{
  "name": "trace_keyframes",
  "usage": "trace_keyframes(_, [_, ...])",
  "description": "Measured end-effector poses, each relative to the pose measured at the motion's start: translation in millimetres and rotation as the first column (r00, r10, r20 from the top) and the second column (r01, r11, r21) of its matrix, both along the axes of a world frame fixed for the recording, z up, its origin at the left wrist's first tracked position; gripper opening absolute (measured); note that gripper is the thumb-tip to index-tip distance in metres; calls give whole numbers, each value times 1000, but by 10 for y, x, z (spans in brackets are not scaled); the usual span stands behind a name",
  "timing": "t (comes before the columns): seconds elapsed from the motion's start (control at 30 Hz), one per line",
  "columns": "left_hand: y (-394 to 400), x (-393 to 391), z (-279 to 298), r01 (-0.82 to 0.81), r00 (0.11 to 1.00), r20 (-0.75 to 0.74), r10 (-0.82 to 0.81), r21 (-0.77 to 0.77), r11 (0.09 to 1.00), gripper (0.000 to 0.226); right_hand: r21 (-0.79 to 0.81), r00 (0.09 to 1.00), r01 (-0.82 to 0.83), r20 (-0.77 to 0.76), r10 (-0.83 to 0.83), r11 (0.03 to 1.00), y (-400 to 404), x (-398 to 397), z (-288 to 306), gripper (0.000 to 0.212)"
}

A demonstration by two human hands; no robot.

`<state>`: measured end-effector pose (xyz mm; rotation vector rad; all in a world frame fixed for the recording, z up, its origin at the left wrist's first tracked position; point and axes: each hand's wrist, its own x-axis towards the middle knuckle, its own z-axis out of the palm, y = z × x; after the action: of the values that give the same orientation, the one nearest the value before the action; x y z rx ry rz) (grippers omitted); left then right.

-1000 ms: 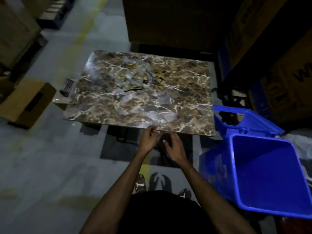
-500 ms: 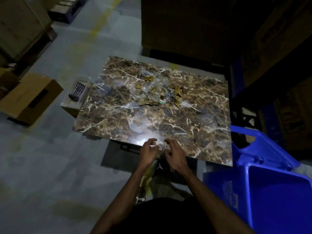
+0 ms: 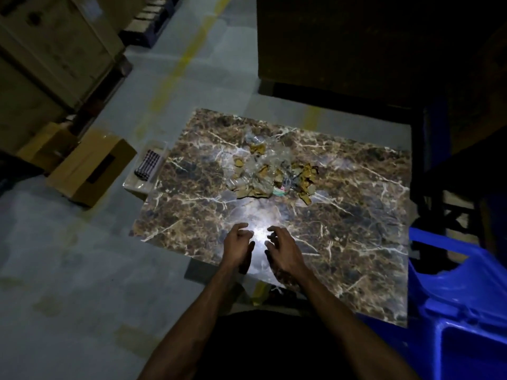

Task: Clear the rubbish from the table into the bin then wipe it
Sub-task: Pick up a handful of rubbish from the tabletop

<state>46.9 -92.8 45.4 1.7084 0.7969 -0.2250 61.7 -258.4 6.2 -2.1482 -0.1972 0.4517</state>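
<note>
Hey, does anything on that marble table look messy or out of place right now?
Yes: a pile of rubbish, torn cardboard scraps and crumpled clear plastic, lies scattered toward the far middle of the table. Nothing looks spilled or broken.

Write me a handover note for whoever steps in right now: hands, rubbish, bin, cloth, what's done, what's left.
Left hand and right hand: both empty, fingers loosely curled, over the near edge of the marble table.
Rubbish pile (clear plastic, brown scraps) sits mid-table toward the far side, untouched.
Blue bin is open at the table's right.
Checked cloth lies on a tray off the left edge.
Done: nothing yet.
Left: bin the rubbish, then wipe.
</note>
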Motion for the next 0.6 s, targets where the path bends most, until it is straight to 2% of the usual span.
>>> trace_keyframes(0.17, [102,461,-9,12,999,49,-16,72,997,19,18,999,39,-8,-39,999,5,233,-85,35])
trace_keyframes(0.27, [291,806,-108,30,997,62,-42,189,982,24,50,997,69,-25,-68,996,129,419,-76,36])
trace_keyframes(0.33, [430,1031,-196,63,995,63,-83,265,962,35,74,995,95,-24,-93,993,232,590,-26,38])
trace_keyframes(0.43, [612,1341,-260,185,982,-41,-184,394,900,61,100,992,129,-8,-128,987,398,921,46,50])
trace_keyframes(0.53, [733,1558,-377,288,958,-114,-264,364,886,84,20,990,141,-8,-141,990,539,1284,38,64])
trace_keyframes(0.6, [721,1599,-378,321,947,-131,-294,316,893,83,1,989,146,-20,-146,989,622,1437,6,69])
